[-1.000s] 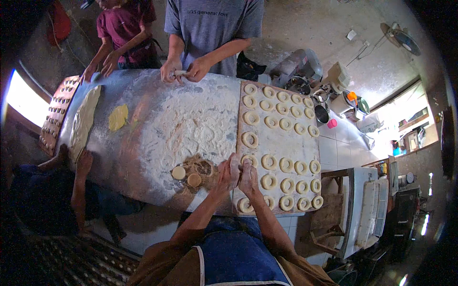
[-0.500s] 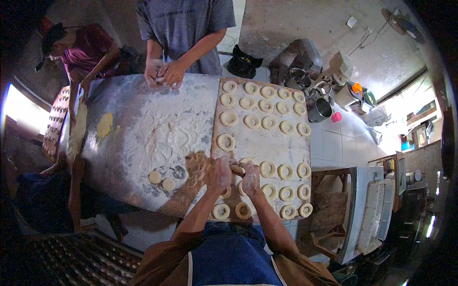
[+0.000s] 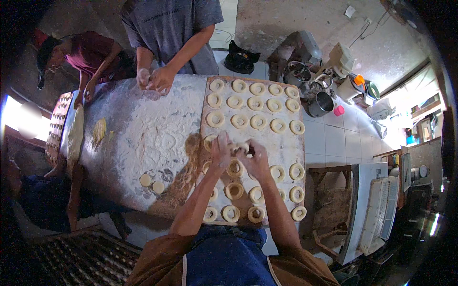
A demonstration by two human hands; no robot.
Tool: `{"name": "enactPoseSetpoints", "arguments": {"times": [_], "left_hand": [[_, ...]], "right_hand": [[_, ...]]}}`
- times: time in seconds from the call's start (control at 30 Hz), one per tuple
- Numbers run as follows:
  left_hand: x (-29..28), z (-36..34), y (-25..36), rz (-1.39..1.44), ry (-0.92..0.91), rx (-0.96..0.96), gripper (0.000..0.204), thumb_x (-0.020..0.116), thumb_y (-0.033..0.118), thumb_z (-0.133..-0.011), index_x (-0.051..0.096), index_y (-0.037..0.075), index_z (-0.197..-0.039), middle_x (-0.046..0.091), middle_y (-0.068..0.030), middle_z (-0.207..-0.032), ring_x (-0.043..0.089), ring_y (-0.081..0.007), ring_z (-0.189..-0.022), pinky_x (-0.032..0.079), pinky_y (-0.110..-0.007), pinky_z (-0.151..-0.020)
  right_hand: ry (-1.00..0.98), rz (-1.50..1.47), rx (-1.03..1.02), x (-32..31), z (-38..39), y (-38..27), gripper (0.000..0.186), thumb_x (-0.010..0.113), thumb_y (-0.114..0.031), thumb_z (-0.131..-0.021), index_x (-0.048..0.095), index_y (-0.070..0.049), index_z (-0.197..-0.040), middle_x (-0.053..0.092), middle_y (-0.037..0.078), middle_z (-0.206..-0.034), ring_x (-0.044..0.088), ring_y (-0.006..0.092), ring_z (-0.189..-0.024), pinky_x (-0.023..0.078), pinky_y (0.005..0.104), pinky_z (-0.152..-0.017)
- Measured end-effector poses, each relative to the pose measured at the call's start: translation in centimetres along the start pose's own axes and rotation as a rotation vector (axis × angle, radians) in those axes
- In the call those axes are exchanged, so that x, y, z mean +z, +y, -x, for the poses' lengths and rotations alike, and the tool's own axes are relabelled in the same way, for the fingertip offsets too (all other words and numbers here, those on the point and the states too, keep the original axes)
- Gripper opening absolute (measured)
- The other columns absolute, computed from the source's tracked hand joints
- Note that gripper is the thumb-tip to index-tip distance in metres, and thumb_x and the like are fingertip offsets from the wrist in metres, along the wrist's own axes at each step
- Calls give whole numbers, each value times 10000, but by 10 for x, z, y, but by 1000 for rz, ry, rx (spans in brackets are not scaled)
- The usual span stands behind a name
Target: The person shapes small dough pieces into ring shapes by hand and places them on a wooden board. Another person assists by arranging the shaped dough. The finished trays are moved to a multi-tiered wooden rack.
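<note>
Floury pale dough, seemingly a ring [image 3: 240, 147], is held between my two hands above the middle of a flour-dusted board [image 3: 267, 147]. My left hand [image 3: 221, 153] has its fingers against the dough's left side. My right hand [image 3: 255, 159] pinches its right side with bent fingers. My hands partly hide the dough. Rows of dough rings [image 3: 258, 122] lie flat on the board, beyond and nearer than my hands. Under my wrists sits another ring [image 3: 234, 168].
Left of the board is a floured metal tabletop [image 3: 164, 128] with two dough discs [image 3: 151, 183]. A co-worker in grey [image 3: 167, 28] works dough across it. Others handle a long dough strip [image 3: 75, 136] at far left. Pots [image 3: 320, 104] stand on the floor at right.
Both hands have moved away from me, from the nearer rows to the board's middle, carrying the dough. The co-worker in maroon has drawn their hands together at the strip's far end.
</note>
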State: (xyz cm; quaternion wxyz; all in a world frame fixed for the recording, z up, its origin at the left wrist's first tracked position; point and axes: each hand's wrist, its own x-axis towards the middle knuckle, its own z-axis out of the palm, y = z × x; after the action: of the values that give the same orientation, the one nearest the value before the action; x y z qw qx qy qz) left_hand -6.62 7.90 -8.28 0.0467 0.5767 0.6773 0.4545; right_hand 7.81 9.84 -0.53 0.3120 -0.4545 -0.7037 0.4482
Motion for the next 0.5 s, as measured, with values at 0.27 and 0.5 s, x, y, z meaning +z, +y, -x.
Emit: {"name": "enactPoseSetpoints", "arguments": {"times": [0.27,0.5], "left_hand": [[-46,4,21,-418,-107,-89,237,554,149,-866,539,49,-1080,565,-183,-1066,511,-404,-1048,365,-581,-866],[-194,108,-41,-554,46,-362,280,625,222,-858,586,79,-1096,604,-186,-1067,508,-404,-1098,305,-585,-1000]], "right_hand": [[188,433,-32,12,9,67,618,744,-191,-718,479,13,-1237,578,236,-1145,548,406,-1077,459,474,-888],[232,525,-136,25,13,27,505,736,-138,-737,532,-30,-1186,602,147,-933,568,339,-904,447,431,-837]]}}
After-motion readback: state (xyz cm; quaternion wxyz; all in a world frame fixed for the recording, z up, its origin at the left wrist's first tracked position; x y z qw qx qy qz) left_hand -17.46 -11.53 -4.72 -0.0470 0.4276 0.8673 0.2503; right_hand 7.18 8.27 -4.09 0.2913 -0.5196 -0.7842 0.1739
